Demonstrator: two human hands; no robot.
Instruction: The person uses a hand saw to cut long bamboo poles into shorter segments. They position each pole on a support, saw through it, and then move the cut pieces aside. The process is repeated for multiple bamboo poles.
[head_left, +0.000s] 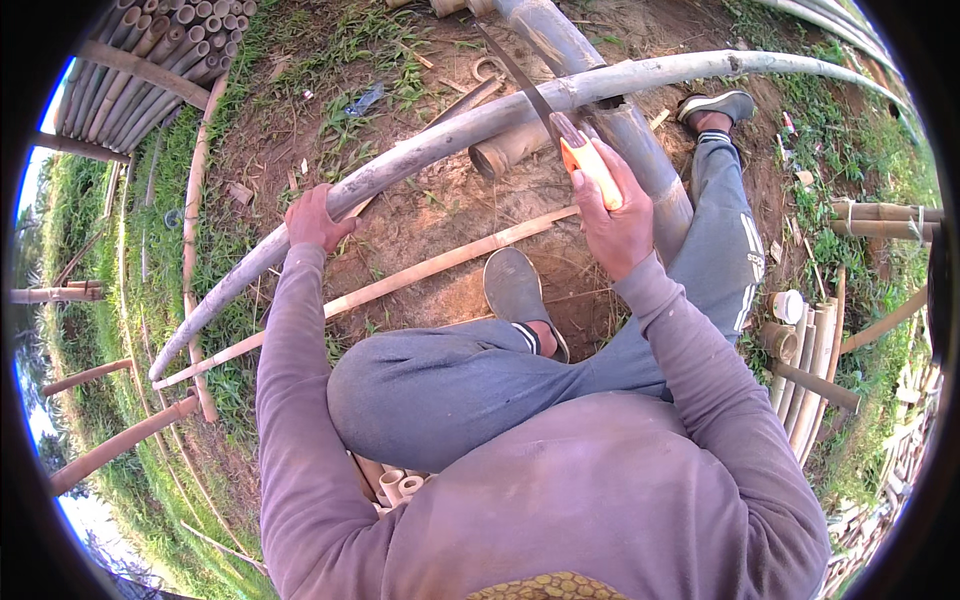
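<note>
A long pale bamboo pole (440,142) crosses in front of me from lower left to upper right. My left hand (318,219) is closed around it left of the middle. In my right hand (618,215) is the cream and orange handle of a handsaw (523,82). Its dark blade points up and to the left, lying against or just over the pole; I cannot tell whether it has cut in. Beneath the pole, a thick grey bamboo trunk (655,165) runs away from me and appears to support it. A short, wide bamboo piece (515,148) lies beside the trunk.
A split bamboo strip (450,262) lies between my legs and the pole. Stacked bamboo poles (150,70) rest on a rack at the far left. To the right are cut bamboo lengths (810,370) and a white cup-like container (788,306). Scraps litter the dirt.
</note>
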